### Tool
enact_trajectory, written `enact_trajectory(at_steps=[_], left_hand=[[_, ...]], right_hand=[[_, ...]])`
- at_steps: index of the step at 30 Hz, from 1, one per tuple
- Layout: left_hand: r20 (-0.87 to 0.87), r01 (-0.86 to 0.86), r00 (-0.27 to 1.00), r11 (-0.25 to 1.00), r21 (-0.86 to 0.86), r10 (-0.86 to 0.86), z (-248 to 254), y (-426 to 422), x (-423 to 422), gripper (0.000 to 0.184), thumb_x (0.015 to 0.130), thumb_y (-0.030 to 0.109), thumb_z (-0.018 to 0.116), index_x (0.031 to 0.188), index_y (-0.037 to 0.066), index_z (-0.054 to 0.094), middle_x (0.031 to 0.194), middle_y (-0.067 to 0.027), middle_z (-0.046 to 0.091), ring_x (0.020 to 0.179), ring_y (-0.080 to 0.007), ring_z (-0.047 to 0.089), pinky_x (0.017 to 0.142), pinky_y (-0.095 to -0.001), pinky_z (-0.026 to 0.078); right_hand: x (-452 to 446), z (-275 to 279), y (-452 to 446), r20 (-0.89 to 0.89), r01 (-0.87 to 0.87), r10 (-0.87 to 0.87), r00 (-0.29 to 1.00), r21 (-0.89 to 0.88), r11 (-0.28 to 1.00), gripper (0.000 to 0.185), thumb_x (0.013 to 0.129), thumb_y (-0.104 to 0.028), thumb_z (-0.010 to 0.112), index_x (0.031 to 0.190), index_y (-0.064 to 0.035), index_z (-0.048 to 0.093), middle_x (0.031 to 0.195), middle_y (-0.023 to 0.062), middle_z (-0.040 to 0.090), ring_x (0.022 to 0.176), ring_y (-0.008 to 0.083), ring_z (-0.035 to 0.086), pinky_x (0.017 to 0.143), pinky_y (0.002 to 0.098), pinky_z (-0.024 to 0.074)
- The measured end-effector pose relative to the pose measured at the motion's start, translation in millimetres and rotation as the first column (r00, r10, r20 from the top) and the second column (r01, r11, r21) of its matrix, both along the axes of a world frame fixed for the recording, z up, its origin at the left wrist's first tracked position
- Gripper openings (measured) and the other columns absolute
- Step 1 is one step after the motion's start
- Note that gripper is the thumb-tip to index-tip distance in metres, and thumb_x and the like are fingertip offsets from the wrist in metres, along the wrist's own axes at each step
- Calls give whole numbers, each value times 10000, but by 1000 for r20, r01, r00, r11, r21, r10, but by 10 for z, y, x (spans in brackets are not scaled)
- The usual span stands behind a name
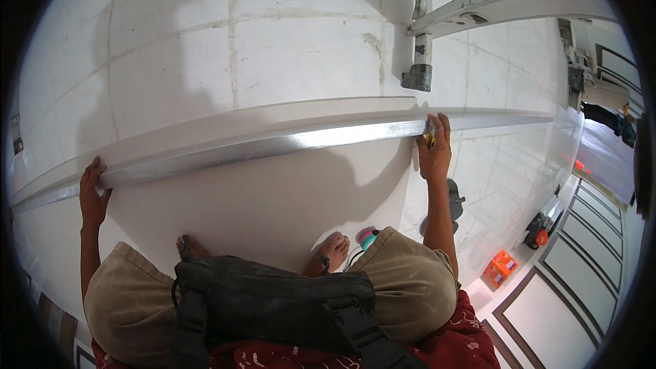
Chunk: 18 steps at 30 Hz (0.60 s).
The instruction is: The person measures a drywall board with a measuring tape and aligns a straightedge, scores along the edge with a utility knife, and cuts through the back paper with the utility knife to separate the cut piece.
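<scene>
And here's the long metal bar (287, 145), lying right across the pale board (280, 208) and running past its right edge! My left hand (93, 191) is clamped on it near 1 end; my right hand (435, 152) bends over it farther along, a small yellow thing (430, 139) at the fingers (gripping bar or yellow piece, I can't tell). Beyond, tiled floor (307, 55) and a ladder (506, 3)!

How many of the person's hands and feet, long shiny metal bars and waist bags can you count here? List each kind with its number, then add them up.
Hands: 2 (left hand, right hand)
Feet: 2 (left foot, right foot)
Metal bar: 1
Waist bag: 1
Total: 6
</scene>
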<state>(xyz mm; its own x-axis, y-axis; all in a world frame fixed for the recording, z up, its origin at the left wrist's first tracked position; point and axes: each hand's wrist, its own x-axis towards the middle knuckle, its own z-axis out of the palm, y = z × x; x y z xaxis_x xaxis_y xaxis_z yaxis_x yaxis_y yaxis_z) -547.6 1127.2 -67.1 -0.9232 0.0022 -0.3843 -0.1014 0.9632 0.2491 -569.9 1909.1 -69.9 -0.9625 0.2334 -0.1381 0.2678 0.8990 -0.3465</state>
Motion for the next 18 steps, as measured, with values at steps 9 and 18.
enact_trajectory(at_steps=[9, 18], left_hand=[[-44, 24, 999, 1000, -14, -25, 11, 13, 14, 652, 662, -114, 759, 1254, 88, 573, 1461, -96, 507, 1355, -329, 450, 1137, -428, 394], [-17, 233, 971, 953, -193, -240, 37, -41, -53, 699, 678, -10, 803, 1298, 83, 495, 1446, -101, 484, 1357, -285, 440, 1204, -535, 211]], right_hand=[[7, -6, -58, -14, 23, -23, 1000, -1, 1000, 577, 819, -21, 677, 1370, -109, 529, 1515, 144, 430, 1346, 370, 470, 1079, 426, 427], [-18, 61, -45, 55, -52, 54, 997, -24, 998, 671, 845, -141, 706, 1463, -143, 447, 1547, 186, 367, 1358, 392, 450, 1059, 445, 448]])
